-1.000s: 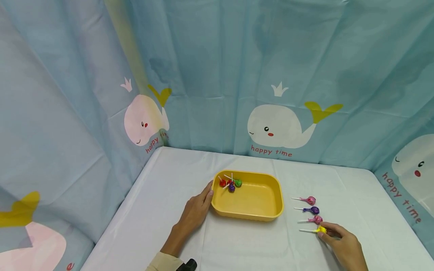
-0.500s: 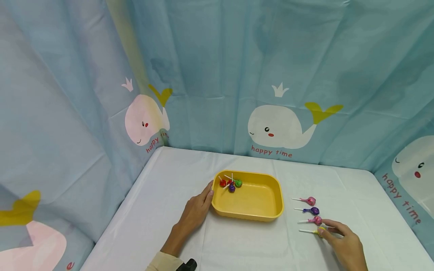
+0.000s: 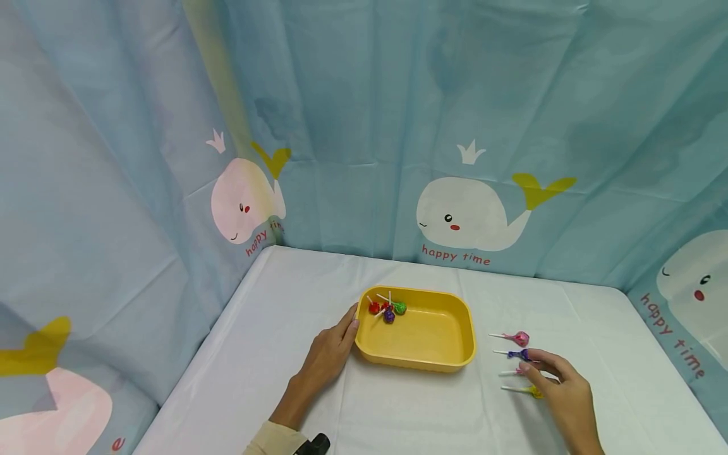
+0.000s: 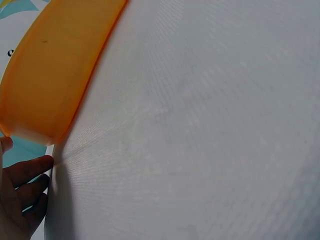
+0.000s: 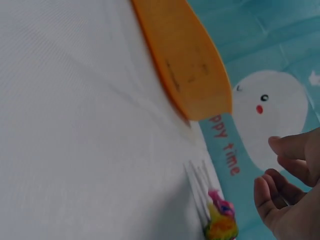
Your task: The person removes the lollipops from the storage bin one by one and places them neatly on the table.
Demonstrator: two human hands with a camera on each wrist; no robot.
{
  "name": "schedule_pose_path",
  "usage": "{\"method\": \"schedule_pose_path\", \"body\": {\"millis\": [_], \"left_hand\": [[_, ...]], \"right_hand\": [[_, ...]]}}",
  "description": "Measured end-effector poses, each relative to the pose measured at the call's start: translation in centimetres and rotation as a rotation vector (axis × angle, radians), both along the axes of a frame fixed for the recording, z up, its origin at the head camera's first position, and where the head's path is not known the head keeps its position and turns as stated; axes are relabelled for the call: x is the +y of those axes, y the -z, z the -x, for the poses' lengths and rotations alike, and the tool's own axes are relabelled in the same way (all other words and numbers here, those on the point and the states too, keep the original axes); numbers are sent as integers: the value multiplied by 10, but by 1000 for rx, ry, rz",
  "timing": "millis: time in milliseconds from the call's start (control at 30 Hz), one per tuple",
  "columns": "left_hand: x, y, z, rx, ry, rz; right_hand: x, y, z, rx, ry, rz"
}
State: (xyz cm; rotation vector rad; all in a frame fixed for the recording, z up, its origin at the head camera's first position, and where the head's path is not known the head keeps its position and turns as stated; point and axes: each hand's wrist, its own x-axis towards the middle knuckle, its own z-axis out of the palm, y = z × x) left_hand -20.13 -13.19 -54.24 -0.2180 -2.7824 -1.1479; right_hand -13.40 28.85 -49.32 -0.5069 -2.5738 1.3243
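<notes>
In the head view my left hand (image 3: 328, 354) touches the left end of a yellow tray (image 3: 421, 364), its fingers against the wall. The left wrist view shows the thumb near the rim and the other fingers loosely bent. My right hand (image 3: 565, 393) is over the row of lollipops at right, thumb and fingers apart with nothing between them. In that row lie a pink lollipop (image 3: 521, 339), a purple lollipop (image 3: 520, 355), a second pink lollipop mostly hidden by the hand, and a yellow lollipop (image 3: 533, 392). Their white sticks point left toward the tray.
Inside the tray's back left corner lie a red lollipop (image 3: 373, 308), a green lollipop (image 3: 400, 308), a purple lollipop (image 3: 389, 316) and another red one. A white cloth (image 3: 409, 411) covers the table. Behind it hangs a blue whale-print curtain (image 3: 352, 208).
My right hand has left the yellow lollipop and moved up and slightly left, over the second pink lollipop and close to the purple one. My left hand and the tray have stayed put.
</notes>
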Motion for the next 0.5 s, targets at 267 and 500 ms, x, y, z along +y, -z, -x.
{"method": "schedule_pose_path", "body": {"millis": [267,500], "left_hand": [[0,-1,-1,-7,0,7],[0,-3,-1,-11,2,-1]], "right_hand": [[-26,-7,9,160,-122,95],[-47,-11,17,166,-169,140]]}}
